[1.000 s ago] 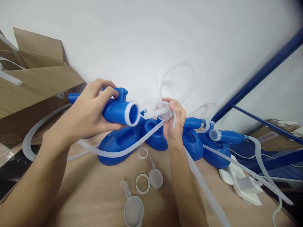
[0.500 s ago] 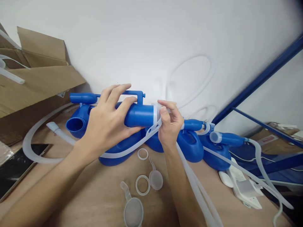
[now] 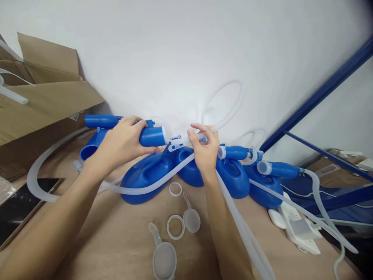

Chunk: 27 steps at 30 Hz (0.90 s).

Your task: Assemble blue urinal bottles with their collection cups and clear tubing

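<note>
“Two hands, both in use. Item one: the left hand [image 3: 121, 142], fingers wrapped around a blue cylinder [image 3: 151, 137] with a white rim [image 3: 165, 135]. Where was it?”

“Above the table [image 3: 116, 241], near the blue containers [image 3: 145, 175], rimmed end toward the right hand [image 3: 207, 153].”

“Item two?”

“The right hand, thumb and forefinger pinching a translucent tube [image 3: 186, 140]. A perforated clear strap [image 3: 175, 146] lay between rim and fingers. Whether it touched the rim, I could not tell.”

“Step in hand?”

“By my judgement, positioning the tube and strap against the rimmed end. The next move called for a steady cylinder and a light pinch, with the tube kept in line.”

“Loose pieces?”

“Two white rings [image 3: 175, 196], flat on the table; two translucent caps [image 3: 191, 221] with tabs, lying near them.”

“Brands, labels, writing?”

“One small label [image 3: 75, 116] on the cardboard box [image 3: 52, 101] at left; one pale label with reddish print [image 3: 330, 168] on the brown package [image 3: 338, 179] at right. Neither was legible. No brand could be read.”
</note>
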Each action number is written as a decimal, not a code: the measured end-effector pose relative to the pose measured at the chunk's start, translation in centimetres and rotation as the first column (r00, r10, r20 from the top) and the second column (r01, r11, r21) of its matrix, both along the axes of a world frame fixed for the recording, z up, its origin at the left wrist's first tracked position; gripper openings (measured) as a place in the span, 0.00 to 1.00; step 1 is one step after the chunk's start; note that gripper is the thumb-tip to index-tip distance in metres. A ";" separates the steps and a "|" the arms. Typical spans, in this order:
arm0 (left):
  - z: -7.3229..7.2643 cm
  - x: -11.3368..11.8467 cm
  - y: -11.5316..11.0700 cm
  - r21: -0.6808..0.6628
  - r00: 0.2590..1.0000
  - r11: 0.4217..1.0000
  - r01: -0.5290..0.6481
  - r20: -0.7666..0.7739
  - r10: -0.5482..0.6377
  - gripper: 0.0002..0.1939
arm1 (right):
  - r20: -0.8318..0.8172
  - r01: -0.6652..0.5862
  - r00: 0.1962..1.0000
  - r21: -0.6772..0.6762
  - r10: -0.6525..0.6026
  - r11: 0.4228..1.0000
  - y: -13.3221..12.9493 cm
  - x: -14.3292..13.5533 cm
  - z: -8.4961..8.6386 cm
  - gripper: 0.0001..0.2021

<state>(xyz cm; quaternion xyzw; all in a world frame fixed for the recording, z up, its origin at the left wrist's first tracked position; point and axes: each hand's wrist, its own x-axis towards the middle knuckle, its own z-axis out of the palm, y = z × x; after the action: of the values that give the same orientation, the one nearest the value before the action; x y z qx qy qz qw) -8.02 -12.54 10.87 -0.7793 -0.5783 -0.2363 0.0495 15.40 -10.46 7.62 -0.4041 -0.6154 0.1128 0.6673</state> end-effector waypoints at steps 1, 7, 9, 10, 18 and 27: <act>-0.6 0.2 0.7 -0.054 1.000 0.999 0.007 0.021 -0.006 0.36 | 0.007 0.009 1.000 -0.014 -0.009 1.000 0.5 0.2 -0.3 0.14; -4.0 2.5 3.1 -0.222 0.992 0.967 0.128 0.049 -0.120 0.38 | 0.046 0.040 0.998 -0.082 -0.036 0.996 2.4 1.4 -1.7 0.15; -4.2 2.4 3.1 -0.234 0.996 0.969 0.079 -0.012 -0.084 0.40 | 0.087 0.064 0.995 -0.077 -0.057 0.995 2.6 1.7 -1.8 0.14; -4.0 2.3 2.9 -0.251 0.997 0.966 0.058 -0.036 -0.069 0.40 | 0.107 0.073 0.992 -0.077 -0.065 0.994 2.7 1.8 -1.9 0.14; -2.5 0.9 1.2 -0.308 0.976 0.943 0.130 -0.128 -0.176 0.40 | 0.194 0.089 0.978 -0.072 -0.074 0.993 3.0 2.2 -2.2 0.14; -2.1 0.1 1.8 -0.337 0.950 0.893 0.298 0.012 -0.313 0.48 | 0.203 0.072 0.978 -0.104 -0.049 0.992 2.7 2.0 -2.0 0.14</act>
<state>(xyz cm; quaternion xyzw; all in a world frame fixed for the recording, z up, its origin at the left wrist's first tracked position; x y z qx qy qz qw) -7.93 -10.78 8.78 -0.8622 -0.4792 -0.1226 -0.1091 17.41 -7.78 5.66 -0.4684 -0.6595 0.0852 0.5817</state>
